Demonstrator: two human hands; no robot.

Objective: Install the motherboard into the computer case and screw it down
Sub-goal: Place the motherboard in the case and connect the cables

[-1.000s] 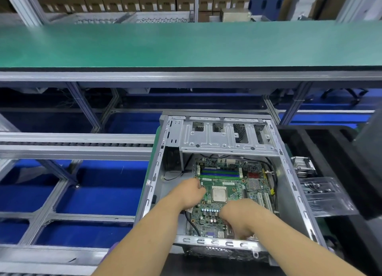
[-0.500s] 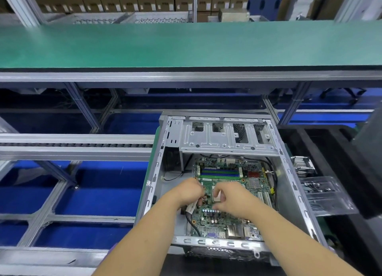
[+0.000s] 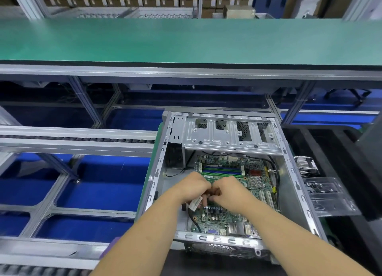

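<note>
The motherboard (image 3: 231,193) lies in the computer case (image 3: 293,195), both hands above its middle.

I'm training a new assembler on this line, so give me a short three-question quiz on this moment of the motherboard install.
1. True or false: the motherboard already lies inside the computer case.
2. Where do the left hand and right hand meet?
A. over the middle of the board
B. on the metal drive bracket
C. on the green conveyor belt
3. Fill in: the clear plastic tray sits outside the case, on its ____ side.

Key:
1. True.
2. A. Both hands are curled close together there; what the fingers hold is hidden.
3. Right.
</note>
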